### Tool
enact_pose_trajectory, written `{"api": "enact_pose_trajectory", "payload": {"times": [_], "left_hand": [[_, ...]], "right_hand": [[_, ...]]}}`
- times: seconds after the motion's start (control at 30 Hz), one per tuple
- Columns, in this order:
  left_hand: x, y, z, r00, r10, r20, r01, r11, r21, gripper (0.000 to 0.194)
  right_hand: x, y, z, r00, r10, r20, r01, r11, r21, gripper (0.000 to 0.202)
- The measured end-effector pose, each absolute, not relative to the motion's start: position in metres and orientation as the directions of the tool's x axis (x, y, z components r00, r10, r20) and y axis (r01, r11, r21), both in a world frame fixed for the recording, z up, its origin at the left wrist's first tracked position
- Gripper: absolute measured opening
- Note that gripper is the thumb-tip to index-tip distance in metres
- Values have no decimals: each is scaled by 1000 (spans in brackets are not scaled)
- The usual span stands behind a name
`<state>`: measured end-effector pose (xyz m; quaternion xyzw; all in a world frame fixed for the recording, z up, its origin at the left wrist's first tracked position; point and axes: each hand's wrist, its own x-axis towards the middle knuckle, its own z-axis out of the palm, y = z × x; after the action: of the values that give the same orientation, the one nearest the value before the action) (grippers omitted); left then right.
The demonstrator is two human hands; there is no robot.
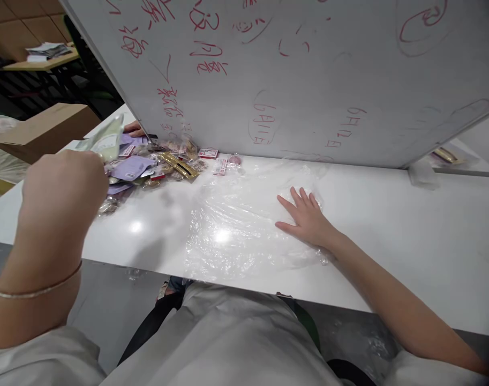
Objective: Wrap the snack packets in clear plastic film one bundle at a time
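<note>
Raised at the left, my left hand (pixel 65 187) is closed on a pale green packet (pixel 107 140), its fingers mostly hidden behind the back of the hand. My right hand (pixel 305 217) lies with fingers spread on a clear plastic bag (pixel 236 225) that is flat and wrinkled on the white table (pixel 389 230). Beyond my left hand is a pile of small packets, with a purple packet (pixel 132 168) and a gold packet (pixel 179 165) on it. Two red-and-white packets, one at the back (pixel 208 153) and one nearer (pixel 220 166), lie by a pink round item (pixel 235 160).
A whiteboard (pixel 300 80) with red writing stands along the table's back edge. Another person's hand (pixel 134 129) shows at its left end. A cardboard box (pixel 47 128) is at the left, and another gold packet (pixel 445 155) lies at the far right.
</note>
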<state>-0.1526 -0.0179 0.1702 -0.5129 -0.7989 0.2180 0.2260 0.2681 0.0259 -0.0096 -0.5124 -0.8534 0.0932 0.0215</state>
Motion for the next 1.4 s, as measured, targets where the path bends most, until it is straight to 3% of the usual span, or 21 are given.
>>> {"api": "enact_pose_trajectory", "payload": {"times": [0.07, 0.17, 0.23, 0.37, 0.47, 0.57, 0.7, 0.8, 0.87, 0.93, 1.03, 1.13, 1.23, 1.4], "left_hand": [[-120, -34, 162, -176, 961, 214, 807, 265, -527, 49], [-70, -39, 127, 167, 984, 57, 957, -148, -249, 57], [-41, -36, 95, 446, 893, 53, 893, -440, -94, 60], [-3, -31, 36, 711, 701, 50, 703, -708, -74, 57], [4, -27, 13, 747, 665, -1, 664, -747, -32, 63], [-10, -25, 19, 777, 629, -18, 627, -771, 116, 69], [-61, -44, 55, 742, 660, 115, 617, -741, 265, 75], [-109, -77, 69, 344, 831, 438, 813, -496, 304, 58], [-135, -97, 61, 96, 824, 559, 874, -339, 348, 55], [-151, -108, 43, 200, 895, 398, 869, -350, 350, 57], [-160, -104, 16, 398, 911, 105, 874, -411, 258, 54], [-157, -85, 10, 296, 945, 136, 938, -315, 148, 42], [-137, -67, 25, 273, 931, 243, 939, -313, 144, 39], [-65, -59, 36, 636, 742, 214, 696, -671, 255, 35]], "right_hand": [[274, 26, -6, -470, 873, -129, 875, 442, -196, 92], [284, 23, 7, -456, 877, -153, 879, 416, -235, 106], [290, 16, 20, -465, 884, -43, 858, 438, -267, 100], [291, -6, 45, -571, 808, 143, 742, 583, -330, 76], [284, -19, 43, -671, 725, 154, 659, 679, -324, 64], [274, -24, 24, -797, 578, 177, 538, 812, -227, 50], [261, -24, 2, -841, 513, 174, 488, 857, -166, 53], [254, -21, 1, -835, 521, 177, 509, 854, -109, 50], [251, -18, 4, -853, 494, 170, 492, 869, -57, 45], [249, -16, 9, -877, 448, 174, 454, 891, -2, 41], [249, -16, 15, -862, 445, 244, 473, 878, 68, 43], [249, -24, 22, -750, 567, 340, 625, 776, 86, 51], [245, -38, 28, -641, 646, 415, 733, 675, 84, 57], [232, -56, 23, -702, 609, 369, 702, 678, 217, 63]]}}
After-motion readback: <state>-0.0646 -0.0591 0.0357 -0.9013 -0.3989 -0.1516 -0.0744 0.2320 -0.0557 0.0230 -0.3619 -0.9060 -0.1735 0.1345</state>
